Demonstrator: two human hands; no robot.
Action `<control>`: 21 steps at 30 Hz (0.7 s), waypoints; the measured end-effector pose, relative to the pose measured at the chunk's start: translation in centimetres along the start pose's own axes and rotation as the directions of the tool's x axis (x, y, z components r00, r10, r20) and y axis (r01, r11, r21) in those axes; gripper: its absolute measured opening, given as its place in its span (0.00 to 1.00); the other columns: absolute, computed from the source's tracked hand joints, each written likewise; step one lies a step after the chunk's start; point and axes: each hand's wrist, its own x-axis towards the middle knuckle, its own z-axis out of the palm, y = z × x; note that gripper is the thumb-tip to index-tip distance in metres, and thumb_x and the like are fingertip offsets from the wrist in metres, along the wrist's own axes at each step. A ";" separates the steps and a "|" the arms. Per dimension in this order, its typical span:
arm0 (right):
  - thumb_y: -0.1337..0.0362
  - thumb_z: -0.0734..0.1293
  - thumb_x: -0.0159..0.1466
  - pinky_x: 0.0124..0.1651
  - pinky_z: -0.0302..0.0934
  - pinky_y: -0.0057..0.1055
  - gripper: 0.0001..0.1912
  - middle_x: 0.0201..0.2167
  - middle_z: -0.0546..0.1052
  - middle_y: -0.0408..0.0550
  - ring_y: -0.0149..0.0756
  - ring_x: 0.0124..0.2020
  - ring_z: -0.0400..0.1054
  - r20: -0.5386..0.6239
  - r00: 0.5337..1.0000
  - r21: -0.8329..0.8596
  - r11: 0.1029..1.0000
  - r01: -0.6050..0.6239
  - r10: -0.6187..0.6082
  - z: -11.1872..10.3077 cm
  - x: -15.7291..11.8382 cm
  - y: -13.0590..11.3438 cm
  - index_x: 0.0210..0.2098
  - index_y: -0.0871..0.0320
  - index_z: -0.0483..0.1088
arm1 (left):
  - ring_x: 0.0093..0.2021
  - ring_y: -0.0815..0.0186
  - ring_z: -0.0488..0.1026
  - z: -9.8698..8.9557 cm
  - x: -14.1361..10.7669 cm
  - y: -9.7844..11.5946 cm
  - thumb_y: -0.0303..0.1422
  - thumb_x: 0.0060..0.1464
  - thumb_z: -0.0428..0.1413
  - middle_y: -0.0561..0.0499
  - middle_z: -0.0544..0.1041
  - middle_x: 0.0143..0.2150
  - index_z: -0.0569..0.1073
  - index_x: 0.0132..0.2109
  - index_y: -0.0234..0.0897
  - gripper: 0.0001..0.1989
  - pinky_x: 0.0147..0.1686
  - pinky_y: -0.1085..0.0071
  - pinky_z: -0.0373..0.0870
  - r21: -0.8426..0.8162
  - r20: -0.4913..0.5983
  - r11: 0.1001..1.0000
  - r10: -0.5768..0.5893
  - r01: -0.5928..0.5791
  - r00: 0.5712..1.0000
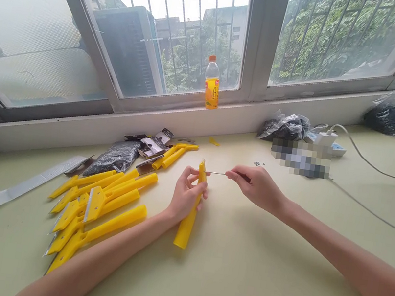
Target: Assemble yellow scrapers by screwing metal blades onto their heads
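Observation:
My left hand [188,193] is closed around a yellow plastic scraper [186,225], held on edge with its hollow handle end toward me. From the right, my right hand [259,184] grips a thin metal tool [218,173]. Its straight shaft reaches the side of the scraper's head; the end inside my fist is hidden, so I cannot tell a screwdriver from a hex key. Left of my left arm lies a pile of yellow scrapers [120,202], several with metal blades showing. Small screws [259,164] lie scattered beyond my right hand.
Behind the pile are a black plastic bag [116,158], dark packets [157,142] and more yellow handles [174,157]. A long silvery strip [34,180] lies at left. A drink bottle [212,83] stands on the sill. At right are bagged parts [285,126] and a charger cable [369,166].

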 end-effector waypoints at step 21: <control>0.53 0.63 0.70 0.35 0.60 0.33 0.16 0.30 0.75 0.46 0.34 0.27 0.64 -0.115 0.984 -0.004 0.991 0.133 -0.132 0.5 0.0 1.0 0.50 0.54 0.74 | 0.24 0.75 0.71 -0.2 0.0 0.3 0.38 0.53 0.62 0.45 0.72 0.59 0.59 0.39 0.41 0.18 0.10 0.81 0.63 0.061 0.003 0.998 -0.012 0.012 1.000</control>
